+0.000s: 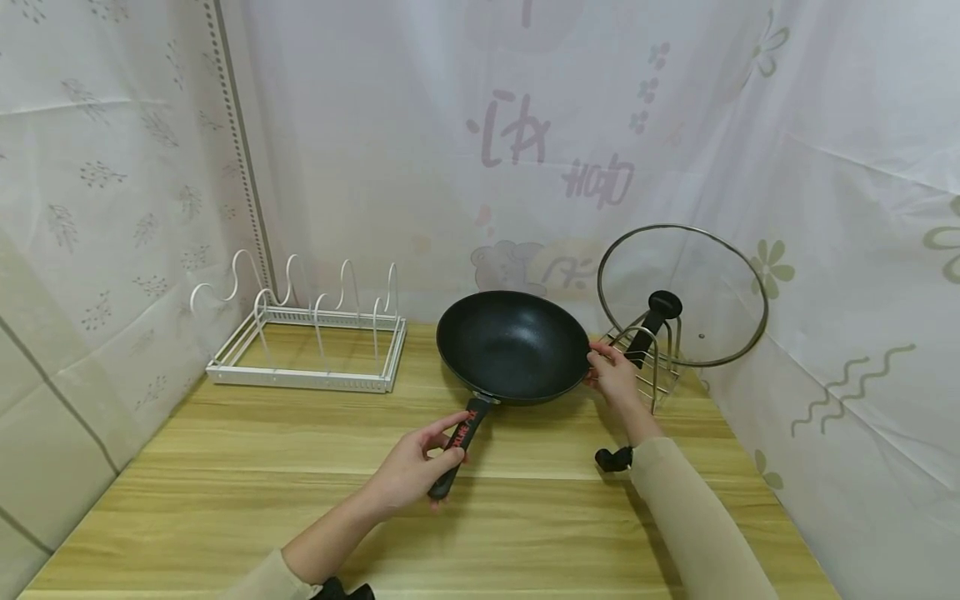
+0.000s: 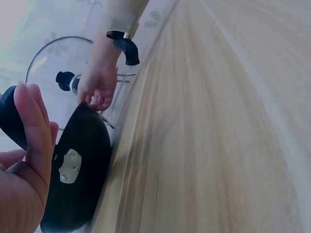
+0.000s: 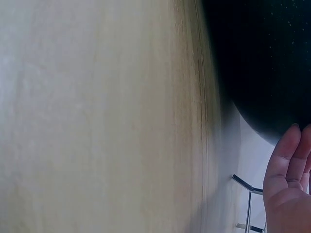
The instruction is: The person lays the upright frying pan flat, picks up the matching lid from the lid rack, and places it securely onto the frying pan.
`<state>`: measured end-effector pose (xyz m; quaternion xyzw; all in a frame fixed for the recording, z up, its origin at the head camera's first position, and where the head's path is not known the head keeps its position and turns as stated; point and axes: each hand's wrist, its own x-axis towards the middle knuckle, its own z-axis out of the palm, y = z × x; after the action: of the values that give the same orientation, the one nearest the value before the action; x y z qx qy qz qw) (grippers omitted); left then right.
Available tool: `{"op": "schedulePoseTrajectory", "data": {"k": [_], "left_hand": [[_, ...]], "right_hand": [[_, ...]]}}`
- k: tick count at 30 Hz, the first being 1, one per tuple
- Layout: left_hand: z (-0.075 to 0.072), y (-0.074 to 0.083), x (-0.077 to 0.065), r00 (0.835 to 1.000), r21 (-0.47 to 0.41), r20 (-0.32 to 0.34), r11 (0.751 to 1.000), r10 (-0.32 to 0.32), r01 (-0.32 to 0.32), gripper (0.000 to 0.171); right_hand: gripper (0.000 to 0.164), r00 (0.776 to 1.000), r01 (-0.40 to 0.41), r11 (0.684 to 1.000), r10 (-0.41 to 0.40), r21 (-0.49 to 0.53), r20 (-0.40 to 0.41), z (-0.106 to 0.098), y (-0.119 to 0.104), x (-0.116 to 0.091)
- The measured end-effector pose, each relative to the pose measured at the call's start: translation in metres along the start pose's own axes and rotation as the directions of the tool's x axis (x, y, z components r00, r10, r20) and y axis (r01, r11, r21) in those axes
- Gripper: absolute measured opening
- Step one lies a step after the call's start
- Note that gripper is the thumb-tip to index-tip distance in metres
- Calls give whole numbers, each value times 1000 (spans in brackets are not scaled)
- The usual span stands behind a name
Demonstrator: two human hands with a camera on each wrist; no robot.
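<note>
Head view, pan (image 1: 513,346): just ahead of the left hand (image 1: 412,471), whose fingers curl loosely round the handle (image 1: 466,429); the right hand (image 1: 618,379) pinches its side.
Left wrist view, handle: between thumb and fingers; a snugger hold should help.
Right wrist view, fingertips (image 3: 290,139): against the pan; best share weight evenly.

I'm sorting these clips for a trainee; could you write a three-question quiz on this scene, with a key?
1. What does the left grip hold?
2. True or false: the lid covers the pan.
3. In the head view, the white rack stands: A) right of the pan, B) left of it, C) inside it.

Key: 1. The pan's handle. 2. False; it rests in the wire stand. 3. B.
</note>
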<state>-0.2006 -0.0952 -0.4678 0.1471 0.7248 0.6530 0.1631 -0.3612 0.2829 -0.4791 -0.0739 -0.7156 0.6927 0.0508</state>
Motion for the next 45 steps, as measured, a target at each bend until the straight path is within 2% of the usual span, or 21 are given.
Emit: {"op": "schedulePoseTrajectory", "data": {"k": [12,27,36,45], "left_hand": [[-12,0,-2,1000,-7,7,1000,8,-7,61],[-34,0,-4,998,3,2,998,-65,65,59],[-45,-1,-3,999,14,5,999,-50,50,61],[-56,0,-1,997,-11,-9,997,-77,77,61]], "right_hand": [[49,1000,-7,1000,7,-6,-1,5,-3,-9],[50,997,-77,997,77,30,-8,10,-3,-17],[52,995,-98,994,99,49,-23,13,-1,-21],[44,995,-98,992,100,83,-21,16,2,-26]]}}
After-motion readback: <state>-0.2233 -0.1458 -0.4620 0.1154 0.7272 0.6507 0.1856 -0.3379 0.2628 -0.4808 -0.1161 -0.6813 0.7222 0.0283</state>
